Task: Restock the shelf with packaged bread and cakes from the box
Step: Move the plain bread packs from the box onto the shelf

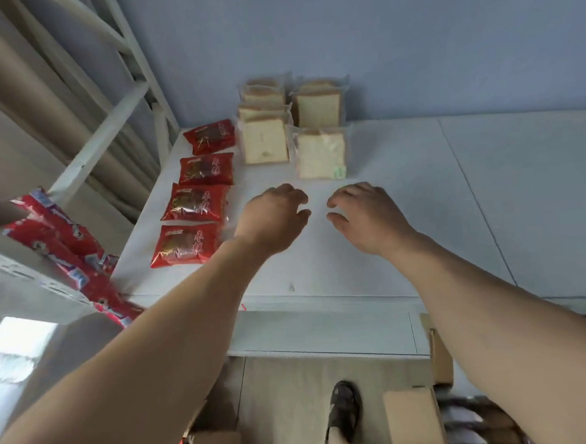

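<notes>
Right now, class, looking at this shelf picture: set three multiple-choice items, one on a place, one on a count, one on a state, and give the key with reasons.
1. Where do the clear bags of sliced bread stand on the shelf?
A. to the right of the red packets
B. at the front edge
C. under the shelf

2. How many red cake packets lie in the column on the shelf?
A. two
B. four
C. six

3. What are the two hands holding?
A. a bread bag each
B. one red packet
C. nothing

Key: 1 A, the bread stands by the back wall, right of the red column. 2 B, four packets lie one behind another. 3 C, the left hand and right hand hover over bare shelf, fingers loosely curled.
</notes>
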